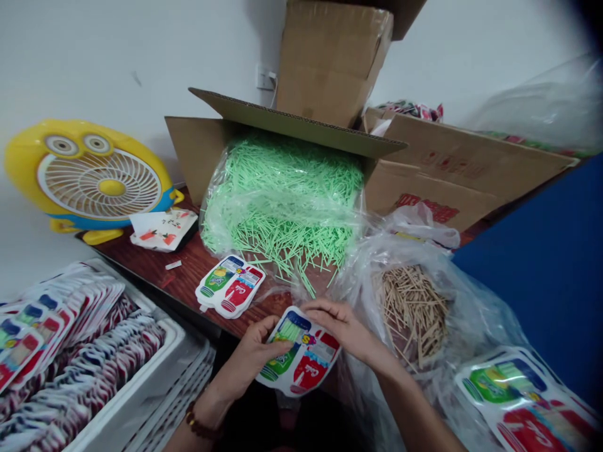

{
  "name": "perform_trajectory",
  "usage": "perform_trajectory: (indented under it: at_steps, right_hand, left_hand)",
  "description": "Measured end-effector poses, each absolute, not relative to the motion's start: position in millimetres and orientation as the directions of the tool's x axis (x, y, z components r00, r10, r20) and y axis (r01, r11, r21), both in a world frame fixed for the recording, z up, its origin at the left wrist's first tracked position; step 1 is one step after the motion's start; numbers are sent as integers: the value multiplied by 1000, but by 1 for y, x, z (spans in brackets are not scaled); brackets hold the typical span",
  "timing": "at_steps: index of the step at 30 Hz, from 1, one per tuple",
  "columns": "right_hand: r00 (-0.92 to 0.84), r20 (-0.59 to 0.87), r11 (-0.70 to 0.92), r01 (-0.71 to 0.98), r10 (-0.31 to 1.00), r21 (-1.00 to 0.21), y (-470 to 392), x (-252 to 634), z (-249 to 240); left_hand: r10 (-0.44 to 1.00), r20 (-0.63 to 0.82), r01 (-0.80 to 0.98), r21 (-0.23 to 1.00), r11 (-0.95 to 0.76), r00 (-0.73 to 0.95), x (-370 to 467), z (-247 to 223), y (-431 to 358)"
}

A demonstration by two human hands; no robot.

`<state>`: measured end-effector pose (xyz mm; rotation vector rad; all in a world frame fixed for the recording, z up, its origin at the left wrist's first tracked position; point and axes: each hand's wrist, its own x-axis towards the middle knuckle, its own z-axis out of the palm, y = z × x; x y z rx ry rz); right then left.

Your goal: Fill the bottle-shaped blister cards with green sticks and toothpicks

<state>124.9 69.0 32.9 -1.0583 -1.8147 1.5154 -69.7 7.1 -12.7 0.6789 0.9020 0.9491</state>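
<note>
Printed pouch, held by left hand, right hand at top edge, its grip unclear

Open carton: brown corrugated cardboard, matt. At its mouth, facing you: bag, clear plastic, glossy, crinkled; green sticks, matt. Beneath the carton, your table: dark wood-grain, low sheen (veneer or solid, you cannot tell). In front of the carton, the pouch you hold: smooth, glossy plastic. Left of the carton: fan, smooth moulded plastic. Right-front: brown sticks, dull, rough-looking.
</note>
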Motion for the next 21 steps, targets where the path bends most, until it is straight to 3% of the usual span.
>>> perform_trajectory:
  at_steps: [5,13,21]
  right_hand:
    - [-511,-125,-53,154,851,-987,64,133,31]
    - [-500,-258,-92,332,827,-939,60,133,17]
    - [-543,-225,-49,319,809,-946,62,132,21]
  left_hand:
    - [911,-336,-353,844,403,237,-67,-15,10]
    - [921,-320,-313,871,379,224,-65,-6,9]
    - [919,-355,-350,850,395,173,-61,-8,8]
